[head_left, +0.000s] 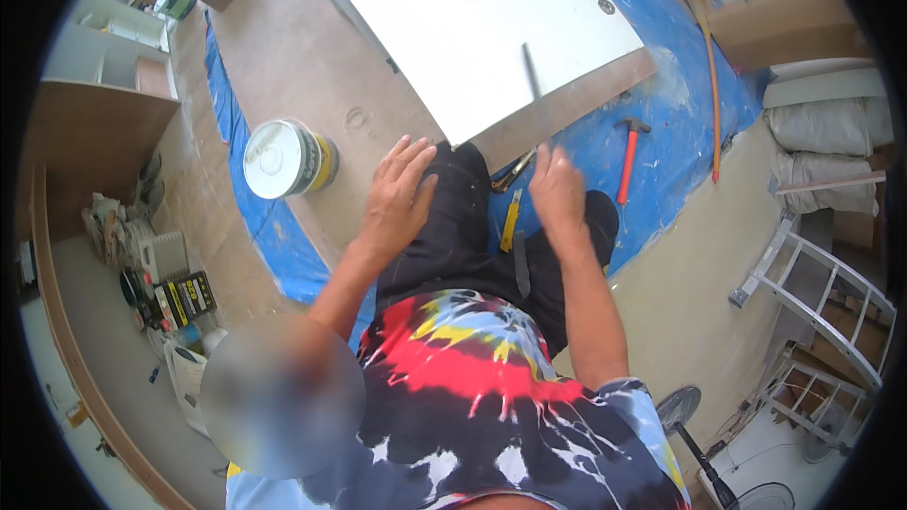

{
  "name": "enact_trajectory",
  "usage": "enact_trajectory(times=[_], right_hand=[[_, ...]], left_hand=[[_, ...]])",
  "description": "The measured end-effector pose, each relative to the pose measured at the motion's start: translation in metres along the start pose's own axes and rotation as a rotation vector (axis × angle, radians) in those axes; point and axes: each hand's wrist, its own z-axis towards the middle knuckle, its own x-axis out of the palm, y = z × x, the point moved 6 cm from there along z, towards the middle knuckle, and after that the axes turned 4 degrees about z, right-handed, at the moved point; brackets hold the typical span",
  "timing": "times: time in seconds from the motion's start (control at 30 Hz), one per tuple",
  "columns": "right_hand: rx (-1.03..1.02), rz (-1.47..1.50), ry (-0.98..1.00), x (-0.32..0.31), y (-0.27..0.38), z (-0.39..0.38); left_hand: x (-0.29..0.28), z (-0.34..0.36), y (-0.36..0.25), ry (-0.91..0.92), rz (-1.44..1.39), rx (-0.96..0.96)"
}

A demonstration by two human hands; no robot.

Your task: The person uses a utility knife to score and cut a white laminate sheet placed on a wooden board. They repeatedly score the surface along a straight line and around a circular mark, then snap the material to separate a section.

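Observation:
A white panel like a door lies in front of me, with a round fitting near its right edge. My left hand is open, fingers spread, beside the panel's near corner and above my left knee. Closed and slightly blurred, my right hand holds a thin dark-tipped tool that points up over the panel's near edge; its exact kind is unclear. Just left of that hand are a pliers-like metal tool and a yellow utility knife. A red-handled hammer lies to the right.
Blue sheeting covers floor around the panel. A lidded bucket stands at left on brown board. A long wooden-handled broom lies at right. Metal ladder and wrapped bundles line the right side; assorted supplies sit at left.

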Motion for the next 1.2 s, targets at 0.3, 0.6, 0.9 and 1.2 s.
enact_trajectory(times=[0.3, 0.6, 0.9, 1.2], right_hand=[[0.123, 0.271, -0.059, -0.017, -0.022, -0.096], [0.111, 0.504, -0.067, -0.003, -0.038, -0.073], [-0.038, 0.337, -0.006, 0.028, 0.006, -0.083], [-0.088, 0.181, -0.118, 0.028, 0.026, -0.014]], left_hand=[[0.04, 0.036, -0.006, 0.122, 0.199, 0.221], [0.041, 0.027, -0.005, 0.041, 0.183, 0.241], [0.007, 0.088, 0.045, -0.22, -0.056, -0.014], [0.027, 0.213, 0.118, -0.125, 0.302, -0.265]])
